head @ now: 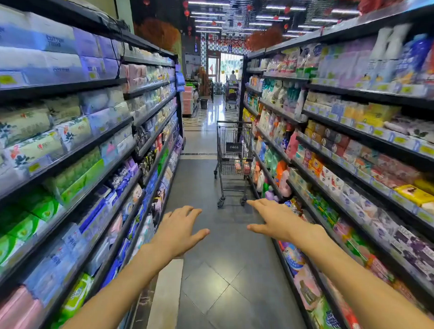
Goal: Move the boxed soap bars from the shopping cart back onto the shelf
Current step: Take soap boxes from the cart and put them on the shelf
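Observation:
A metal shopping cart (232, 149) stands down the aisle against the right-hand shelving, a few steps ahead of me. Small pink and white boxed soap bars (242, 166) lie in its basket, blurred by the wire. Boxed soaps (333, 145) also fill the middle rows of the right shelf (372, 139). My left hand (180, 231) and my right hand (272, 220) stretch forward over the aisle floor, palms down, fingers spread, holding nothing. Both hands are well short of the cart.
Tall shelves line both sides: tissue and wipe packs on the left shelving (70, 154), detergents and soaps on the right. The grey tiled aisle floor (215, 275) runs to the cart. Far back stand another cart (231, 97) and a person (232, 76) near the doorway.

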The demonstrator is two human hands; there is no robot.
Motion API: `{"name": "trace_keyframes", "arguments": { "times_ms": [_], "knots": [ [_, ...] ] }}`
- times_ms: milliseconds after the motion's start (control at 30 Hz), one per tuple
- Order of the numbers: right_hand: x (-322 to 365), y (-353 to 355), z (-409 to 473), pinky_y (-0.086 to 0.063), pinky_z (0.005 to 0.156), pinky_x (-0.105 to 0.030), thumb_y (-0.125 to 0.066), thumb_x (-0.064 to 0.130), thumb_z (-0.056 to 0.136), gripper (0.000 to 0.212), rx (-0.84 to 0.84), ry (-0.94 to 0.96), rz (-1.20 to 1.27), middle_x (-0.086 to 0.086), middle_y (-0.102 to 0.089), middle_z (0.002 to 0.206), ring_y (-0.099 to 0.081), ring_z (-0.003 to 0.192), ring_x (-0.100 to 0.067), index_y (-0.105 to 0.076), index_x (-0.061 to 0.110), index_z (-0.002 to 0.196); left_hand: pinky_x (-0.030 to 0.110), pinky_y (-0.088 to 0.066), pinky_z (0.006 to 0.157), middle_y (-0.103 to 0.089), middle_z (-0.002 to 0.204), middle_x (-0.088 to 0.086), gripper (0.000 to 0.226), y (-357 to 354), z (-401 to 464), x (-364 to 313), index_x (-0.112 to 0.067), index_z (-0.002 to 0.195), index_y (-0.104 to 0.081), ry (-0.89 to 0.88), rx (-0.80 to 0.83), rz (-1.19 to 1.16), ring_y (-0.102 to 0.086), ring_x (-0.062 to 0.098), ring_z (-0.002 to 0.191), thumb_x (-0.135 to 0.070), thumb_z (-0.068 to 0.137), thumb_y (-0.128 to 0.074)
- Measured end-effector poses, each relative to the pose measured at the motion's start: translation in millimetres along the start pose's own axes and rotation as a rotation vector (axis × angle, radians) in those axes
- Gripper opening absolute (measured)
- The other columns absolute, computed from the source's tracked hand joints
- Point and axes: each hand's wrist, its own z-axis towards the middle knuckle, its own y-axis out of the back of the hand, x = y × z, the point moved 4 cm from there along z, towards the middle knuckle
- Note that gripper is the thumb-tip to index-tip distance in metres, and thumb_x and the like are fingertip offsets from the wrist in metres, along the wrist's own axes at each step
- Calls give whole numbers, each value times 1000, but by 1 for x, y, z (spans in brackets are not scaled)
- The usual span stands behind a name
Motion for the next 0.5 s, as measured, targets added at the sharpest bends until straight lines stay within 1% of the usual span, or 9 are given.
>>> {"name": "trace_keyframes", "arguments": {
  "times_ms": [100,200,300,333,367,467,500],
  "knots": [
    [-7,4,61,-44,103,-44,-53,61,90,78,-10,-23,29,-3,-41,150,-45,132,-24,-25,24,153,42,-42,104,-48,143,0,90,-1,45,36,-25,145,-40,2,-2,-5,-48,22,129,-78,76,-14],
    [-11,2,123,-43,103,-44,-53,59,91,76,0,-29,52,-4,-41,149,-46,131,-26,-25,25,153,42,-46,98,-51,139,0,85,-5,95,68,-25,143,-42,5,-9,-5,-52,23,125,-76,80,-18],
    [-19,-11,180,-43,104,-46,-54,58,91,75,-13,-32,60,-5,-42,148,-46,132,-28,-26,26,153,42,-43,99,-50,140,1,68,-15,139,95,-24,144,-42,-18,-40,-5,-50,24,125,-68,92,-36],
    [-23,-16,200,-42,105,-46,-53,59,91,75,-12,-33,64,-5,-42,148,-45,133,-28,-26,26,152,42,-42,100,-49,141,1,66,-19,154,104,-24,144,-42,-24,-46,1,-50,24,126,-65,93,-39],
    [-28,-22,220,-41,105,-46,-53,59,91,76,-13,-29,70,-5,-42,148,-44,133,-27,-26,26,153,42,-42,100,-49,141,1,66,-24,169,113,-24,144,-42,-20,-38,0,-50,24,126,-66,93,-37],
    [-46,-41,280,-41,101,-44,-52,58,91,74,-3,-32,59,-3,-42,148,-45,134,-25,-26,25,153,42,-47,96,-51,140,0,80,-44,218,139,-25,144,-43,5,-2,-12,-54,24,121,-73,85,-18],
    [-54,-46,301,-41,100,-43,-52,58,91,73,-9,-29,59,-3,-43,147,-45,133,-25,-27,25,152,42,-48,95,-51,138,-2,82,-53,237,147,-25,143,-43,10,-5,-22,-55,23,120,-73,83,-16]
  ]
}}
